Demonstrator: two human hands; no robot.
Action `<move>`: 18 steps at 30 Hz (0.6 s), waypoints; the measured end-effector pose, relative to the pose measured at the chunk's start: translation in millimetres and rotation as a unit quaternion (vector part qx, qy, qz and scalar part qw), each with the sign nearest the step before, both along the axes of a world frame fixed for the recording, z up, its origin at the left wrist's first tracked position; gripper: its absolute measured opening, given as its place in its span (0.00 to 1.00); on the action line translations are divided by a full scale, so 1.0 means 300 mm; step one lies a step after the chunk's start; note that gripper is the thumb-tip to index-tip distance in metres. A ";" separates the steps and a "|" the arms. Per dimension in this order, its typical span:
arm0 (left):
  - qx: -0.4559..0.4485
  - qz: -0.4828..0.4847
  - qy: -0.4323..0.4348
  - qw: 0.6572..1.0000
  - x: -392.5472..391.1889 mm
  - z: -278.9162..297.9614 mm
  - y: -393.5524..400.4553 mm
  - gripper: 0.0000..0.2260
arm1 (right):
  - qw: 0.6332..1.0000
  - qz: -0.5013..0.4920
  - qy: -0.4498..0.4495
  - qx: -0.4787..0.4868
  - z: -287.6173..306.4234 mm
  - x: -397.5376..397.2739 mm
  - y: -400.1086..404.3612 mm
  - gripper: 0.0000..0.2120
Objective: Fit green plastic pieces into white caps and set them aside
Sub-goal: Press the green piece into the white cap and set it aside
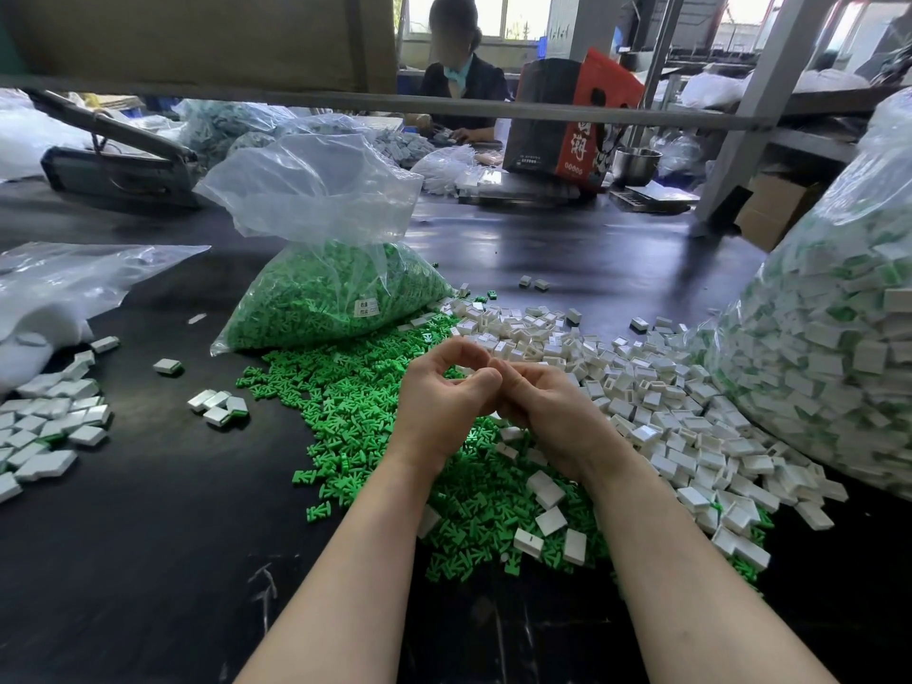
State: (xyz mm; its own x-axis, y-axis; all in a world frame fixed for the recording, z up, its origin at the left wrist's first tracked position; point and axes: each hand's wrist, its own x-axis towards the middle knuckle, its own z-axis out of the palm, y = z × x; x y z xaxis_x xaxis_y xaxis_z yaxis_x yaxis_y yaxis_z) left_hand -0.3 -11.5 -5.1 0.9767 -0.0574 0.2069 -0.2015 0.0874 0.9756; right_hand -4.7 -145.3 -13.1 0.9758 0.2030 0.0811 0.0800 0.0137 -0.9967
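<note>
Green pieces lie beneath both raised hands: left hand and right hand meet, fingers curled; whatever they pinch is hidden.

Both hands, left and right, fingertips curled together and touching, forearms converging.

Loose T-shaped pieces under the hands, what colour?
Bright green, plain, no pattern. The loose pieces show best in the head view.
</note>
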 end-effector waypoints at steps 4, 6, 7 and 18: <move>-0.004 -0.006 -0.001 1.000 0.003 -0.007 0.000 0.05 | 1.000 -0.005 -0.005 -0.007 -0.004 0.001 -0.003 0.25; -0.007 -0.008 0.000 1.000 0.004 -0.009 0.001 0.05 | 1.000 -0.001 -0.007 -0.004 -0.005 0.000 -0.005 0.24; -0.007 -0.008 0.000 1.000 0.006 -0.010 0.001 0.05 | 1.000 0.001 -0.008 -0.003 -0.005 0.000 -0.006 0.24; -0.023 -0.003 0.011 1.000 0.011 -0.003 0.007 0.04 | 1.000 -0.001 -0.020 0.004 0.002 -0.003 0.018 0.21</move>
State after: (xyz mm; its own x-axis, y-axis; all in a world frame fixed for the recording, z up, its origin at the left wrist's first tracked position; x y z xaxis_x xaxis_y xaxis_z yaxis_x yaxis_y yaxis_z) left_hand 3.0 -9.5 -5.9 0.9807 -0.0533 0.1882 -0.1798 0.1330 0.9747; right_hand -5.6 -139.9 -12.5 0.9722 0.1996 0.1226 0.1208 0.0212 -0.9924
